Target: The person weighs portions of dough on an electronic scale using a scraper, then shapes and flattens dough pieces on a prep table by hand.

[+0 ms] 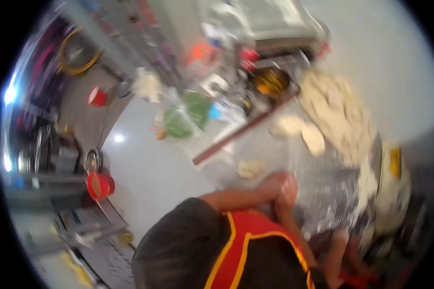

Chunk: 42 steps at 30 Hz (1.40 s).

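Note:
My left hand (274, 183) and my right hand (288, 192) are pressed together over the near side of the worktop, closed around each other. Blur hides the fingers and whatever may be between them. A small lump of pale dough (251, 168) lies just beyond my left hand. Farther off sit two smooth dough pieces (287, 126) (314, 139), side by side. Behind them is a big heap of dough (337, 111). White flour is smeared over the dark worktop (323, 180) right of my hands.
Another person's hand (341, 237) rests near the floury edge at right. A long reddish-brown bar (246, 129) lies diagonally across the worktop. Beyond it are a bag of green leaves (188, 115) and a pan of yellow food (271, 82). Red buckets (100, 185) (97, 97) stand left.

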### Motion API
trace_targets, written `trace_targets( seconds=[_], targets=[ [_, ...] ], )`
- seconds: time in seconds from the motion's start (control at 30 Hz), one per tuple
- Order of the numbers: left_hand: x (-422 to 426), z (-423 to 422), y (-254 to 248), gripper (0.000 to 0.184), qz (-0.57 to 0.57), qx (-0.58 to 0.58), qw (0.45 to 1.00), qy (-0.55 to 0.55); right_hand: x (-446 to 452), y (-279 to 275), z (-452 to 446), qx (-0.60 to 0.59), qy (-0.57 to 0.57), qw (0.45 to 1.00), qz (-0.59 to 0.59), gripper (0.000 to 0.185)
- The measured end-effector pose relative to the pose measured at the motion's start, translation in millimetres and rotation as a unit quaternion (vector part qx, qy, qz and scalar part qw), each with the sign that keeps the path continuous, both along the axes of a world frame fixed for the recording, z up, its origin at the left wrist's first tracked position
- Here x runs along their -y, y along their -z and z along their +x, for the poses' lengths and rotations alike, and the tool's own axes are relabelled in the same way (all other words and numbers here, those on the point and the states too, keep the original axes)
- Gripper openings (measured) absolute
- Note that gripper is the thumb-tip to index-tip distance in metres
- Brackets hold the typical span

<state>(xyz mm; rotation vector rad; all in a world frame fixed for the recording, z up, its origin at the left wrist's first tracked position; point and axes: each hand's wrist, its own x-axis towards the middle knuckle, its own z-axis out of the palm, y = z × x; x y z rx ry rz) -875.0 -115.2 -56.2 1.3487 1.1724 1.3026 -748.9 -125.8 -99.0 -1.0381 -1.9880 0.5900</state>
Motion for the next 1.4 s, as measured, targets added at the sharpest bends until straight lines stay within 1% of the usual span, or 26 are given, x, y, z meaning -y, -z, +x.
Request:
trace_targets(
  seconds=[0.03,0.1,0.17,0.2,0.27,0.37,0.43,0.47,0.53,0.57,0.63,0.67,0.77,0.8,0.9,1.0,1.07,1.1,1.13,1.17,1.2,1.27,1.3,1.33,1.37,1.4],
  targets=[
    [0.2,-4.7,3.1,0.013,0.117,-0.231,0.966,0.007,4.9,1.0,-3.6,0.004,0.045,0.999,0.013,0.039],
    [-5.8,-4.4,14.8,0.027,-0.011,-0.364,0.924,0.113,1.4,-12.1,-7.3,0.154,0.113,0.981,-0.042,0.047],
    [-1.0,-0.4,36.5,0.049,0.068,-0.485,0.872,0.025,-14.5,-41.5,-12.5,0.213,0.130,0.963,-0.100,0.048],
    [-7.8,-0.9,37.0,0.053,0.039,-0.484,0.872,0.057,-25.6,-47.3,-12.1,0.238,0.132,0.954,-0.122,0.048],
    [-16.9,-4.8,30.5,0.061,-0.015,-0.483,0.869,0.108,-27.2,-37.4,-9.5,0.228,0.149,0.958,-0.085,0.049],
    [-29.1,-1.0,28.9,0.057,0.019,-0.521,0.849,0.080,-36.0,-15.7,-2.7,0.231,0.163,0.956,-0.075,0.054],
    [-29.7,-1.3,37.0,0.055,0.019,-0.497,0.863,0.086,-38.5,-18.7,-3.3,0.246,0.161,0.950,-0.103,0.053],
    [-31.6,-4.3,40.1,0.054,0.020,-0.487,0.869,0.086,-42.4,-19.2,3.7,0.135,0.137,0.960,-0.203,0.056],
    [-36.7,-35.7,20.0,0.059,-0.094,-0.256,0.955,0.118,-52.8,-24.2,29.1,-0.095,0.078,0.917,-0.379,0.063],
    [-37.3,-55.6,5.3,0.061,-0.147,-0.131,0.972,0.131,-53.2,-39.1,32.8,0.018,0.076,0.927,-0.368,0.067],
    [-21.2,-96.0,-22.9,0.067,-0.047,-0.388,0.919,0.050,-53.6,-70.4,39.2,0.240,0.075,0.909,-0.332,0.077],
    [-10.3,-109.0,-30.9,0.070,0.006,-0.506,0.862,0.010,-53.9,-57.4,39.0,0.226,0.090,0.919,-0.310,0.070],
    [12.3,-124.0,-37.7,0.074,-0.139,-0.524,0.836,0.087,-68.4,-52.8,30.0,0.037,-0.007,0.848,-0.528,0.047],
    [20.5,-126.2,-19.6,0.063,-0.064,-0.505,0.860,0.036,-69.0,-75.7,16.0,0.016,0.006,0.861,-0.508,0.032],
    [21.6,-122.1,-19.2,0.051,-0.137,-0.496,0.857,0.017,-80.6,-124.0,-12.5,-0.044,-0.031,0.904,-0.424,0.039],
    [29.5,-136.4,-42.9,0.044,-0.225,-0.233,0.946,0.011,-93.8,-119.2,-31.2,-0.178,0.020,0.893,-0.412,0.049],
    [28.6,-139.3,-42.0,0.041,-0.253,-0.143,0.957,-0.015,-87.7,-79.7,-39.4,-0.135,0.115,0.935,-0.308,0.059],
    [23.5,-131.1,-39.8,0.040,-0.266,-0.096,0.959,-0.018,-76.5,-76.8,-43.9,-0.173,0.117,0.892,-0.401,0.059],
    [17.2,-118.6,-38.3,0.038,-0.268,-0.016,0.963,-0.020,-55.8,-77.3,-44.2,-0.244,0.075,0.855,-0.452,0.058],
    [11.4,-94.7,-61.2,0.035,-0.265,-0.009,0.964,-0.010,-34.9,-77.8,-44.5,-0.308,0.039,0.807,-0.502,0.056],
    [5.1,-80.0,-50.5,0.036,-0.268,0.013,0.963,0.037,-23.4,-93.9,-49.6,-0.353,0.046,0.772,-0.527,0.054],
    [-5.3,-48.1,-51.8,0.041,-0.314,0.076,0.942,0.095,-22.5,-90.7,-27.0,-0.366,0.092,0.796,-0.473,0.052],
    [-9.3,-26.7,-74.7,0.045,-0.357,0.117,0.921,0.104,-22.3,-89.4,-15.4,-0.370,0.110,0.806,-0.450,0.052],
    [-13.7,-13.5,-86.8,0.050,-0.398,0.157,0.897,0.109,-27.9,-95.7,11.9,-0.443,0.091,0.763,-0.462,0.049],
    [-17.5,-9.4,-74.7,0.049,-0.284,0.034,0.950,0.128,-34.9,-101.4,33.7,-0.465,0.166,0.715,-0.496,0.046],
    [-20.6,-7.0,-52.6,0.049,-0.160,-0.090,0.973,0.141,-46.2,-87.4,62.7,-0.457,0.217,0.727,-0.465,0.044]
  ],
)
